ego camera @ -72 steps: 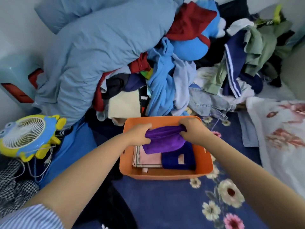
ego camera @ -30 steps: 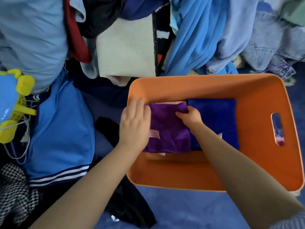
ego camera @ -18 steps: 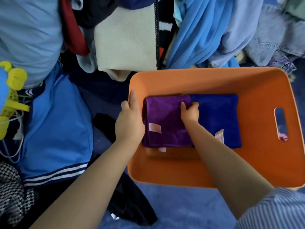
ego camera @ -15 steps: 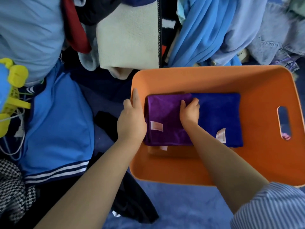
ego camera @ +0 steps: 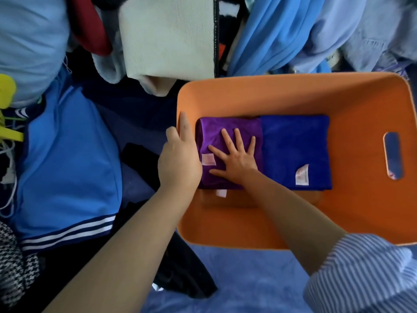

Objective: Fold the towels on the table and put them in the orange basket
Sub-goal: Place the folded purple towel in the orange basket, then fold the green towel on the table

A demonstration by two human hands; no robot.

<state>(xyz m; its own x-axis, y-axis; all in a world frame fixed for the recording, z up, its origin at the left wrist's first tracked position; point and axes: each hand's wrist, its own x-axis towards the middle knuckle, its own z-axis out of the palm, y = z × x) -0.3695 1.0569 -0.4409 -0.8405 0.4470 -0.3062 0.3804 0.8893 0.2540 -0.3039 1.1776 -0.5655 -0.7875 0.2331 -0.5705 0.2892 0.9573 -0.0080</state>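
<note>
A folded purple towel [ego camera: 212,132] lies at the left end of the orange basket [ego camera: 282,93], on top of another folded piece whose pale tag peeks out below. A folded dark blue towel [ego camera: 295,145] lies beside it on the right. My right hand [ego camera: 235,158] rests flat on the purple towel with its fingers spread. My left hand [ego camera: 179,159] is at the basket's left wall, fingers straight along the rim, touching the purple towel's left edge.
A heap of clothes crowds the far side: a cream garment [ego camera: 167,35], light blue fabric [ego camera: 282,32], red cloth [ego camera: 90,23]. A blue striped jersey [ego camera: 67,159] and dark clothes lie to the left. A yellow fan's edge [ego camera: 6,91] shows at far left.
My right hand has opened from a curled grip at the purple towel's right edge to a flat spread palm on its middle. My left hand has stayed at the basket's left wall.
</note>
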